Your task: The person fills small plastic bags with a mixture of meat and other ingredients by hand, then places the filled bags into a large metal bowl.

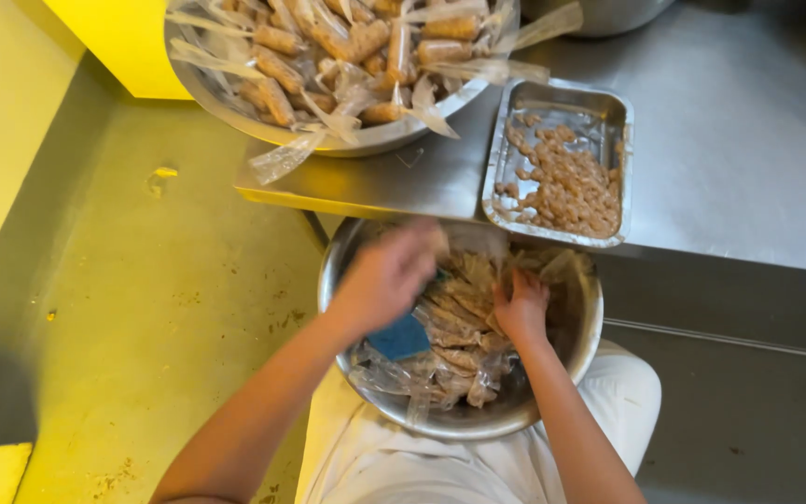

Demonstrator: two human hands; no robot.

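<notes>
A steel bowl (356, 261) is held on the lap, below the bench (748, 140) edge. The left hand (386, 278) is blurred; whether its fingers are closed cannot be told. The right hand (521, 306) has its fingers curled into the clear packets (454, 331) of brown sticks. A blue square (399, 338) lies just under the left fingers. Beyond the fingers, a foil tray (608, 112) and a filled basin (366, 140) are seen. The basin overhangs the bench edge and could be tipped if knocked.
</notes>
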